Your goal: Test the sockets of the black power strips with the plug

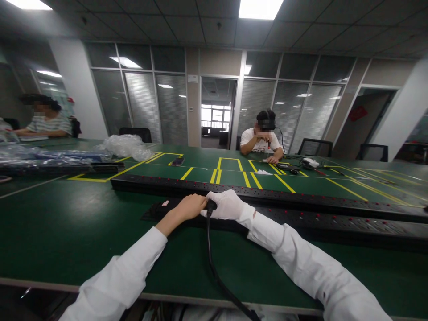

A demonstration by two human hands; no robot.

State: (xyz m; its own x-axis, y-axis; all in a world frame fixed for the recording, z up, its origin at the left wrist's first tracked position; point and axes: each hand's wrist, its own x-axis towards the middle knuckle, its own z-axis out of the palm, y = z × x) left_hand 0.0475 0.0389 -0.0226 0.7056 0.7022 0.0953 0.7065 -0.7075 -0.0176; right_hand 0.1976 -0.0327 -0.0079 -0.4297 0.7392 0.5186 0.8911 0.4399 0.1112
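Note:
Two long black power strips with red spots along their tops lie side by side on the green table. My right hand (227,205), in a white glove, grips a black plug (211,206) against the nearer power strip (284,217). From the plug a thick black cable (214,267) runs down over the table's front edge. My bare left hand (191,207) is wrapped over the left part of that nearer strip, touching my gloved hand; its fingertips are hidden. A small pale label (165,203) sits near the strip's left end. Just behind both hands stretches the farther power strip (150,183).
Clear plastic wrap (125,146) and wrapped long items (50,158) lie at the left. Yellow tape lines mark the green table (83,223). Across it sits a person (262,138) with a headset, near a white device (309,163) and cables. Another person (50,118) sits far left.

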